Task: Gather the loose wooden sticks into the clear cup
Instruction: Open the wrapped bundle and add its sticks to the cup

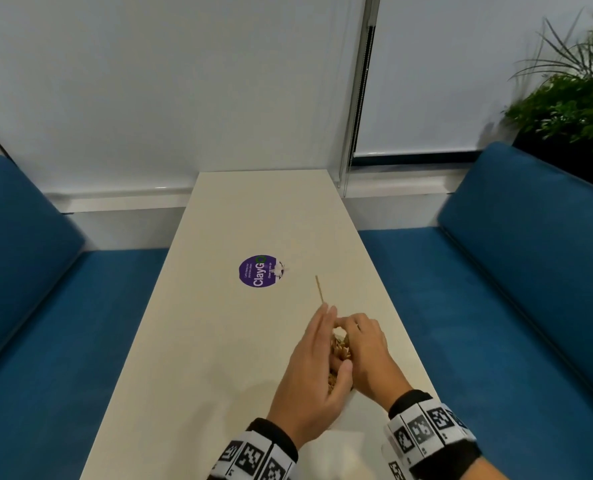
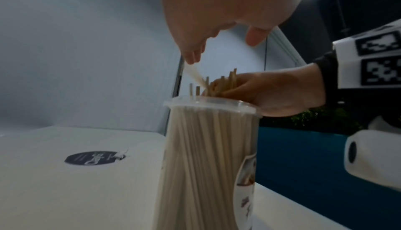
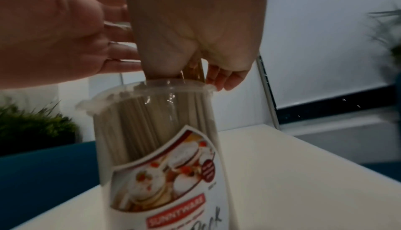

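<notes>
A clear plastic cup (image 2: 208, 156) with a printed label (image 3: 173, 173) stands on the white table (image 1: 219, 341), packed with upright wooden sticks (image 1: 340, 348). My right hand (image 1: 364, 344) is at the cup's mouth, its fingers curled round a bunch of stick tops (image 2: 225, 82). Beside the rim on the left, my left hand (image 1: 323, 337) has its fingers straight, and the fingertips (image 2: 190, 56) touch a pale stick leaning out of the cup. One loose stick (image 1: 319, 289) lies on the table just beyond the hands. In the head view, both hands hide most of the cup.
A round purple sticker (image 1: 257, 270) is on the table beyond the loose stick. Blue padded benches (image 1: 63, 323) run along both long sides of the narrow table. A green plant (image 1: 572, 98) stands at the back right, and a white wall closes the far end.
</notes>
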